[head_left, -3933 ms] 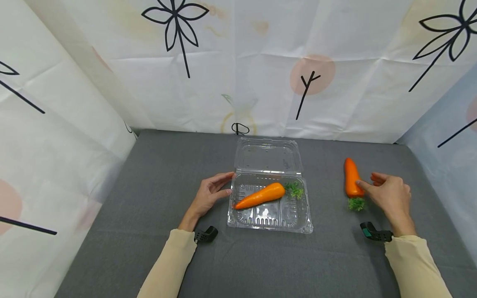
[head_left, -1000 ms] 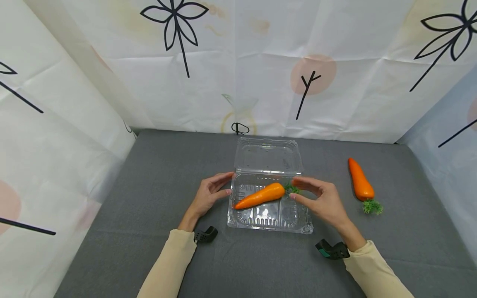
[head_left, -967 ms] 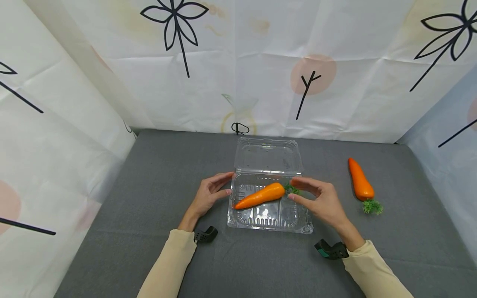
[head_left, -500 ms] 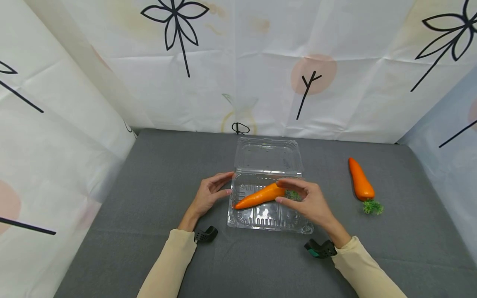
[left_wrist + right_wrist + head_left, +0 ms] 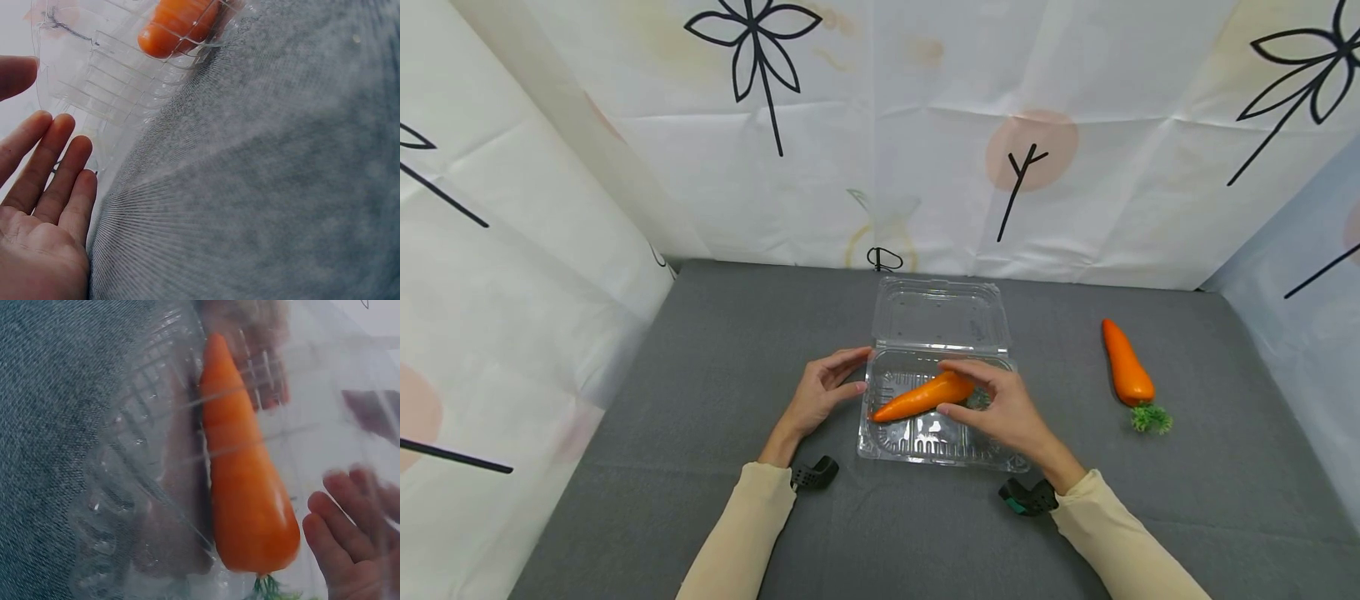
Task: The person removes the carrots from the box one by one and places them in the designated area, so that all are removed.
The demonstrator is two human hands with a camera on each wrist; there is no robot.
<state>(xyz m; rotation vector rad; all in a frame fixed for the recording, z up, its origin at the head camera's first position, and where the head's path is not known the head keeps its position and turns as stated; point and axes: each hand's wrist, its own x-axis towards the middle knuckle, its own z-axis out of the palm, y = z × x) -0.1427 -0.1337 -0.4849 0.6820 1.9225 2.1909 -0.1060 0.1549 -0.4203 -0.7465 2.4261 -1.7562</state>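
An orange carrot with green leaves lies in the clear plastic clamshell box, its tip towards the left. Over its thick end reaches my right hand, thumb and fingers spread on either side. In the right wrist view a gap shows between the fingers and the carrot. My left hand has its fingertips at the box's left edge, fingers fairly straight; the left wrist view shows the palm. The leaves are mostly hidden behind my right hand.
The box's lid is folded back towards the wall. A second carrot with leaves lies on the grey cloth to the right. A patterned white curtain stands behind and along both sides of the table.
My right hand has left the second carrot, which now lies slightly farther right and tilted, and moved left over the carrot in the box. My left hand has stayed put.
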